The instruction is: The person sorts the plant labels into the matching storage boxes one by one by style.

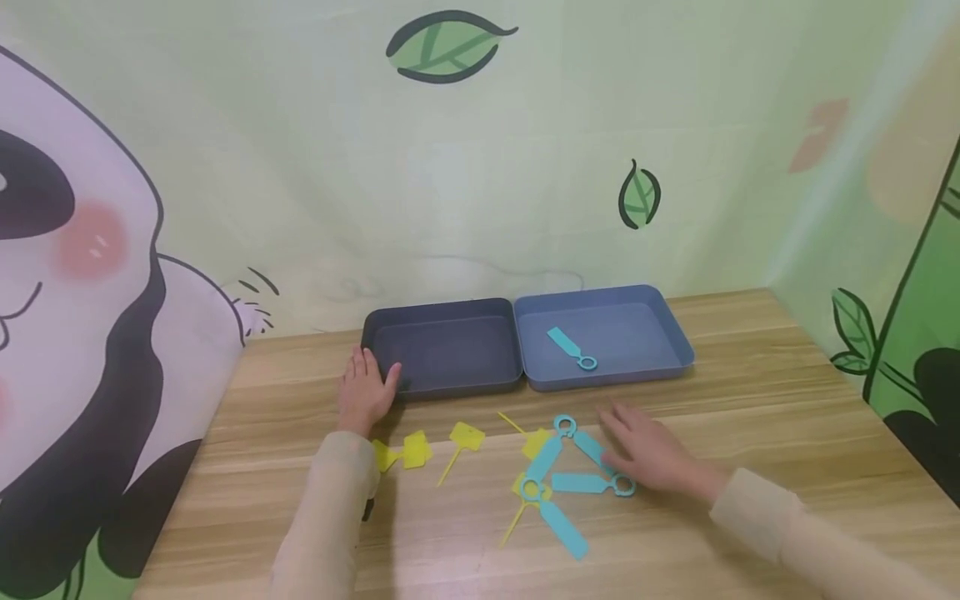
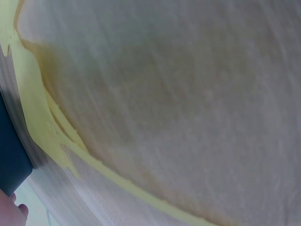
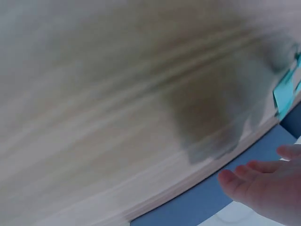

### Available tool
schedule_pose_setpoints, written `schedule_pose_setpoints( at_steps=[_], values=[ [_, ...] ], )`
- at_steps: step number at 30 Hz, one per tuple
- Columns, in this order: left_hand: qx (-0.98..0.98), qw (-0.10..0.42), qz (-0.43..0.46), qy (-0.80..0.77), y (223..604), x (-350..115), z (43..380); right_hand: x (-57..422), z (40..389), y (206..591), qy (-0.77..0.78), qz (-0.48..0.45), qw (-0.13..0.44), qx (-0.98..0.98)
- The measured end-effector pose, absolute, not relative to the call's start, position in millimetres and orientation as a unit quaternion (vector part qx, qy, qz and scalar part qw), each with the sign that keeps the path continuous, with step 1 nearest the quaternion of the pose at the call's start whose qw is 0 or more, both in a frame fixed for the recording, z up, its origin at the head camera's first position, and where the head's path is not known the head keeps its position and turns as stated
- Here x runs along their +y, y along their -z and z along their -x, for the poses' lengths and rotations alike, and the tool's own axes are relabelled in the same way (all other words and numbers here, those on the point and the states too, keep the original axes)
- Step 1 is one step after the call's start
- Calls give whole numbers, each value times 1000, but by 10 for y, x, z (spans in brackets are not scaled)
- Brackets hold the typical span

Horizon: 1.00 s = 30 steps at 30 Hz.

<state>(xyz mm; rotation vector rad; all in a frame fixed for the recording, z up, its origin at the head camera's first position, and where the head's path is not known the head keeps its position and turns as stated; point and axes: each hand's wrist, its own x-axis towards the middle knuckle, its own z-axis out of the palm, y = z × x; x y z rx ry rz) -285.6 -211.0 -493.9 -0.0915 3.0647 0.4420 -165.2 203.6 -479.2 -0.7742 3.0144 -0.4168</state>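
Note:
My left hand (image 1: 364, 393) rests against the left front corner of a dark navy tray (image 1: 442, 350), its fingers extended along the side and its thumb at the rim. My right hand (image 1: 648, 450) is spread beside several teal ring-ended tags (image 1: 564, 531), thumb close to the ring of one; it holds nothing. One more teal tag (image 1: 564, 342) lies in the lighter blue tray (image 1: 630, 333). Several yellow plant labels (image 1: 467, 436) lie on the table, some partly under the teal tags. In the left wrist view, a yellow label (image 2: 35, 99) fills the near left, with fingertips (image 2: 11, 212) beside the tray.
The two trays stand side by side at the back of the wood-grain table (image 1: 675, 550), close to a printed cloth wall (image 1: 450, 192) with a panda and leaves. A small dark object (image 1: 367, 509) shows by the left sleeve.

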Motion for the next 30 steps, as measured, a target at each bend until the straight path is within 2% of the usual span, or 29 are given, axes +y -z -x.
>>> schedule_pose_setpoints(
  at_steps=[6, 14, 23, 30],
  values=[
    [989, 21, 33, -142, 4950, -2106, 2863, 2073, 1531, 4833, 112, 246, 36, 962],
    [990, 19, 32, -137, 4919, -2097, 2845, 2124, 1413, 4935, 112, 241, 45, 963],
    [990, 18, 32, -136, 4931, -2107, 2859, 2138, 1310, 4938, 141, 243, 41, 959],
    [990, 22, 33, -138, 4921, -2098, 2857, 2168, 1260, 4945, 153, 280, 11, 948]
  ],
)
